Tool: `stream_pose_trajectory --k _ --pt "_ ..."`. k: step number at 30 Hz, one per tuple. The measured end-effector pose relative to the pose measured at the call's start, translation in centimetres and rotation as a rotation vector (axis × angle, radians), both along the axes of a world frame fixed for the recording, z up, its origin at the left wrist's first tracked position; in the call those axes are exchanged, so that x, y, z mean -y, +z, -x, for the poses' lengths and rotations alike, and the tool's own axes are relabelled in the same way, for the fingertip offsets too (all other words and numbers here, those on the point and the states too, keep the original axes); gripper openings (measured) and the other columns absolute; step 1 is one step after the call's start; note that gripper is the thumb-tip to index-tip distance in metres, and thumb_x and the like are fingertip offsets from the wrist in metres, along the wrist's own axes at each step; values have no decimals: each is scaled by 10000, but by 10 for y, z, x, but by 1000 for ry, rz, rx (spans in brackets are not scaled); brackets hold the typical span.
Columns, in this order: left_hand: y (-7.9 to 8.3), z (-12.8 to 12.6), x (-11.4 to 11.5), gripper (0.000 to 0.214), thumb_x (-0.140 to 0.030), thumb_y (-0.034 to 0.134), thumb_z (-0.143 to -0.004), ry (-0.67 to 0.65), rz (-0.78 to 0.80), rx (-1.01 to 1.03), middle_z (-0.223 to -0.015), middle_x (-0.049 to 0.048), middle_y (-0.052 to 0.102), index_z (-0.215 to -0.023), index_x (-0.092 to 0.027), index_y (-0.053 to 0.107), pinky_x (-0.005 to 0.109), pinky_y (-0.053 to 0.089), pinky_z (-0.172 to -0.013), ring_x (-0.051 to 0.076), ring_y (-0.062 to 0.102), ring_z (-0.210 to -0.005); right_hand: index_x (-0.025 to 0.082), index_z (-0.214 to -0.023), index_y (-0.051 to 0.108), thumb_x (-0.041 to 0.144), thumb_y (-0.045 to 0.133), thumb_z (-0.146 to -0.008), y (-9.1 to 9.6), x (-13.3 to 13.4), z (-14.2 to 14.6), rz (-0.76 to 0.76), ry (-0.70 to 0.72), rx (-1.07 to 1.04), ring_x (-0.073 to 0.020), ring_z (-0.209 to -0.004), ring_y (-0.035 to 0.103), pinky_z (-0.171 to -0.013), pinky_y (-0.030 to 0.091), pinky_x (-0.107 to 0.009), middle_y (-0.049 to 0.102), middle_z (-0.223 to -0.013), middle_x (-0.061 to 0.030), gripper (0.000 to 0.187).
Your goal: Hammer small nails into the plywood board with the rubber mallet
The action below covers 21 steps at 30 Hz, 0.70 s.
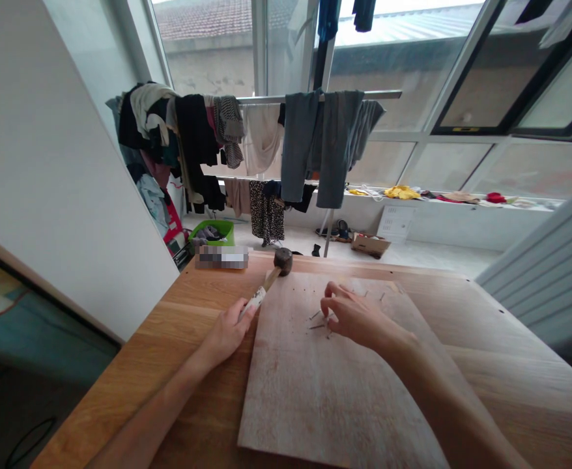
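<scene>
My left hand (227, 331) is closed round the pale handle of a hammer (272, 273), whose dark round head rests near the far edge of the wooden table (178, 339). A thin plywood board (315, 391) lies flat on the table in front of me. My right hand (354, 316) rests on the board with its fingers curled over several small nails (316, 320) scattered there. Whether the fingertips pinch one nail is too small to tell.
A white panel (46, 182) leans along the table's left side. Behind the table stands a drying rack (286, 143) hung with clothes, with a green basket (212, 231) and a cardboard box (370, 244) on the floor under large windows. A white radiator-like panel (550, 280) is at right.
</scene>
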<state>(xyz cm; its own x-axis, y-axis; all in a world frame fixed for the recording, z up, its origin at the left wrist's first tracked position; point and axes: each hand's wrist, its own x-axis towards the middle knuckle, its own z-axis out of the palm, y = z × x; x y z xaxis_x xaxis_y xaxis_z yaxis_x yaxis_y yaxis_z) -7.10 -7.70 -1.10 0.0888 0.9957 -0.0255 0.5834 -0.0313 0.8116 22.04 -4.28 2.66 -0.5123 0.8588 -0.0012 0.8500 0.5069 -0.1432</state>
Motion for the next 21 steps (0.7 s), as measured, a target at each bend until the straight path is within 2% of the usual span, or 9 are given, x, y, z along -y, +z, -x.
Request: stream_pose_trajectory --k 4,9,12,15,18,21 --pt "1 -1 1 398 -562 358 -955 3 -3 5 -590 -46 501 -894 -214 543 247 355 -491 147 492 -484 189 -779 728 58 675 -750 3 0 0 2 -2 37 -251 -931 657 -694 473 -311 689 -1013 -106 144" --pt "0 0 1 412 -573 352 -955 -4 14 12 -593 -51 493 -929 -209 544 248 346 -487 139 468 -465 180 -727 688 51 617 -726 -2 -6 -3 19 -50 31 -185 -668 611 -566 356 -288 702 -797 -76 147" --pt "-1 1 1 420 -580 351 -956 -6 12 14 -590 -53 484 -937 -208 545 249 348 -495 141 468 -469 199 -862 699 58 602 -718 -7 -14 -11 37 -3 -172 -153 -626 585 -570 370 -265 679 -732 -19 224" --pt "0 1 1 420 -585 348 -955 -8 12 11 -591 -55 479 -931 -209 534 252 347 -498 138 456 -463 224 -1005 698 129 581 -782 -12 -24 -20 -48 10 -456 -157 -678 616 -638 445 -269 676 -762 -2 270" --pt "2 0 2 423 -588 338 -954 -11 13 -9 -597 -53 475 -914 -211 526 257 355 -505 140 457 -468 230 -960 698 224 559 -847 -21 -32 -23 -210 -94 -663 -178 -717 642 -681 489 -301 703 -812 -22 180" --pt "2 0 2 419 -576 329 -955 -7 3 -21 -602 -49 479 -911 -211 531 260 363 -515 148 475 -486 226 -913 684 255 571 -855 -34 -35 -23 -368 -194 -772 -199 -729 658 -726 518 -343 727 -823 -35 130"
